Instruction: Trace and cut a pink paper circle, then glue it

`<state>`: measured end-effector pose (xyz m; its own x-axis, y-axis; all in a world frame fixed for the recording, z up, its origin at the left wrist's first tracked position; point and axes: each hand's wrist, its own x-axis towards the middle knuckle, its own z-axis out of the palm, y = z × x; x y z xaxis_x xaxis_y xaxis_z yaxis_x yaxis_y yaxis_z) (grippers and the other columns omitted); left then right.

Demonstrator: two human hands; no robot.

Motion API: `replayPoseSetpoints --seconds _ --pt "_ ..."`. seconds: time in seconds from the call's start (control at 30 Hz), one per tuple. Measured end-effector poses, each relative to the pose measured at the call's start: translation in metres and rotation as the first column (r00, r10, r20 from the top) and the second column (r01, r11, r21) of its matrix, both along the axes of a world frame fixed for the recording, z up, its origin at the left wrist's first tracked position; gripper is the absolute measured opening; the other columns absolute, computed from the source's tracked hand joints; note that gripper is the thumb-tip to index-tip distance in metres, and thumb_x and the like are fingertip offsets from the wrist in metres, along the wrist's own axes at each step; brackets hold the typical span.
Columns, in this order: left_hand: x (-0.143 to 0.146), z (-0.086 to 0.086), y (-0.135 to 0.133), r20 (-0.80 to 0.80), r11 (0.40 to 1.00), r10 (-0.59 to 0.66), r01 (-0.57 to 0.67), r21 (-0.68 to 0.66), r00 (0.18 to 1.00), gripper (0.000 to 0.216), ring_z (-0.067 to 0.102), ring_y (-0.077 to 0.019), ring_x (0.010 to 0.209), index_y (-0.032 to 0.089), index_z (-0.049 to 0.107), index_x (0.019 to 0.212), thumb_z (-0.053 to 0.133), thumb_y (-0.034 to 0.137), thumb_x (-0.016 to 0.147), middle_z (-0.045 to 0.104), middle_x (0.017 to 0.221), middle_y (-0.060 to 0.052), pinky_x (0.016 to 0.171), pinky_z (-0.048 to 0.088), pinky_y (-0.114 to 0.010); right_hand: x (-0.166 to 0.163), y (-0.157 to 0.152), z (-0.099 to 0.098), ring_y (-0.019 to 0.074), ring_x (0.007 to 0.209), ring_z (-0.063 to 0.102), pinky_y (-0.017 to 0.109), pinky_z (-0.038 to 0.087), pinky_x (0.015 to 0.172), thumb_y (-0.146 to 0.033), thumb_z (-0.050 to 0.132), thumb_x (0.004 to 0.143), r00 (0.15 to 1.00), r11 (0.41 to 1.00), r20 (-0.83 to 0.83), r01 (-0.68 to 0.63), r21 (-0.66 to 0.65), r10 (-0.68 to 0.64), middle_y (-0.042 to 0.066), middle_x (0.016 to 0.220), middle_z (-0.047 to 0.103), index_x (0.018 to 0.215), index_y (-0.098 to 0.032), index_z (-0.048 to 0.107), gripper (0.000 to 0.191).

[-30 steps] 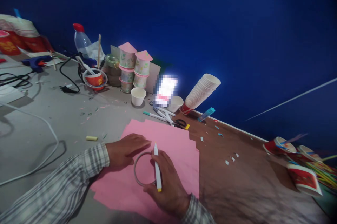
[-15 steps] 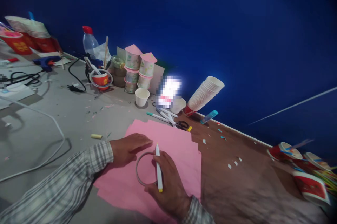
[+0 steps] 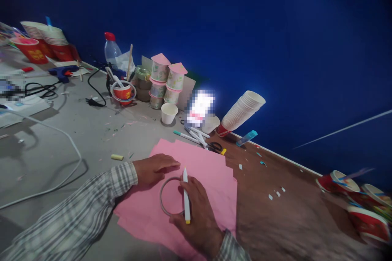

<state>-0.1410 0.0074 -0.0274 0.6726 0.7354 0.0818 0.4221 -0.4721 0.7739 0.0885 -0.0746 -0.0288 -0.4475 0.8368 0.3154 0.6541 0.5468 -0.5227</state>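
A pink paper sheet (image 3: 211,171) lies on the table in front of me. A clear ring, like a tape roll (image 3: 163,206), rests flat on it. My left hand (image 3: 153,170) lies with fingers stretched flat over the ring's far left edge, pressing it down. My right hand (image 3: 199,212) is closed around a white marker with a yellow end (image 3: 186,199), its tip up against the ring's right rim. Both sleeves are checked grey.
Behind the paper are loose markers (image 3: 191,135), scissors (image 3: 216,146), a small white cup (image 3: 168,113), decorated cup towers (image 3: 167,81), a leaning stack of white cups (image 3: 241,112), a water bottle (image 3: 112,50), a glue gun (image 3: 63,73) and cables (image 3: 61,179). Red cups (image 3: 361,199) lie at right.
My head view has shifted slightly left and down, so everything sits a little further right. Both hands, ring and marker keep nearly the same pose on the pink paper.
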Motion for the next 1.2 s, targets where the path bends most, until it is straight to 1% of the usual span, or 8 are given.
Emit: replayPoseSetpoints --seconds 0.1,0.23,0.43,0.57,0.73,0.87,1.03,1.2 --pt "0.001 0.001 0.001 0.006 1.000 -0.006 0.006 0.017 1.000 0.057 0.045 -0.0234 0.114 0.031 0.044 0.120 0.051 0.010 0.067 0.056 0.124 -0.005 0.100 0.033 -0.038 0.000 0.000 -0.001 0.0327 0.117 0.044 0.047 0.044 0.095 -0.052 0.067 0.060 1.000 1.000 0.007 -0.003 0.003 0.003 0.006 0.120 0.057 0.123 -0.028 0.039 0.073" --pt "0.002 0.005 0.001 -0.020 1.000 0.003 -0.003 0.002 1.000 0.055 0.046 -0.0240 0.113 0.029 0.046 0.118 0.051 0.010 0.067 0.057 0.123 -0.005 0.100 0.034 -0.038 0.000 0.000 -0.001 0.0326 0.117 0.044 0.046 0.044 0.095 -0.054 0.067 0.060 1.000 1.000 0.016 -0.002 0.007 0.002 0.006 0.120 0.057 0.123 -0.028 0.039 0.073" --pt "0.003 0.013 0.001 -0.050 0.999 -0.028 0.029 0.031 0.998 0.050 0.047 -0.0220 0.113 0.023 0.046 0.119 0.049 0.011 0.070 0.057 0.123 -0.009 0.101 0.033 -0.036 -0.001 0.000 -0.002 0.0328 0.117 0.044 0.046 0.044 0.095 -0.055 0.067 0.059 1.000 1.000 0.029 -0.001 0.023 0.000 0.006 0.121 0.056 0.123 -0.028 0.039 0.075" --pt "0.002 0.014 0.002 -0.054 0.997 -0.040 0.043 0.067 0.998 0.049 0.047 -0.0210 0.113 0.025 0.044 0.120 0.047 0.013 0.072 0.057 0.123 -0.008 0.100 0.034 -0.038 0.000 0.000 -0.003 0.0328 0.117 0.044 0.046 0.044 0.095 -0.055 0.067 0.059 0.999 1.000 0.043 0.001 -0.004 0.000 0.006 0.122 0.056 0.123 -0.028 0.040 0.074" --pt "0.001 0.009 0.006 -0.067 0.999 -0.045 0.046 0.018 0.997 0.046 0.047 -0.0213 0.114 0.027 0.045 0.118 0.047 0.014 0.074 0.057 0.124 -0.007 0.101 0.034 -0.039 0.000 0.000 -0.005 0.0334 0.117 0.044 0.047 0.044 0.095 -0.054 0.068 0.057 0.999 1.000 0.039 0.001 -0.002 -0.001 0.006 0.122 0.056 0.122 -0.028 0.041 0.075" --pt "0.002 0.009 0.006 -0.028 0.999 -0.048 0.048 0.013 0.998 0.046 0.048 -0.0202 0.112 0.026 0.046 0.118 0.044 0.013 0.075 0.058 0.123 -0.007 0.100 0.035 -0.038 0.000 0.000 -0.004 0.0329 0.116 0.044 0.046 0.044 0.094 -0.054 0.070 0.056 0.999 1.000 0.040 0.003 -0.001 -0.003 0.005 0.123 0.055 0.122 -0.028 0.041 0.076" --pt "0.004 0.015 0.007 0.034 0.997 -0.028 0.031 -0.074 0.999 0.041 0.051 -0.0225 0.109 0.025 0.052 0.113 0.048 0.015 0.074 0.062 0.119 -0.007 0.099 0.036 -0.039 -0.001 0.001 -0.002 0.0333 0.114 0.047 0.046 0.046 0.092 -0.051 0.071 0.056 0.999 1.000 0.047 -0.006 0.027 0.005 0.005 0.121 0.057 0.122 -0.027 0.042 0.076" --pt "0.005 0.024 0.006 0.082 0.993 -0.003 0.013 -0.119 0.997 0.043 0.054 -0.0213 0.106 0.026 0.055 0.110 0.048 0.009 0.071 0.065 0.115 -0.006 0.096 0.038 -0.038 0.001 0.000 -0.004 0.0345 0.114 0.047 0.047 0.047 0.091 -0.052 0.070 0.057 0.998 0.999 0.058 0.001 0.050 -0.004 0.007 0.122 0.056 0.122 -0.026 0.041 0.076"
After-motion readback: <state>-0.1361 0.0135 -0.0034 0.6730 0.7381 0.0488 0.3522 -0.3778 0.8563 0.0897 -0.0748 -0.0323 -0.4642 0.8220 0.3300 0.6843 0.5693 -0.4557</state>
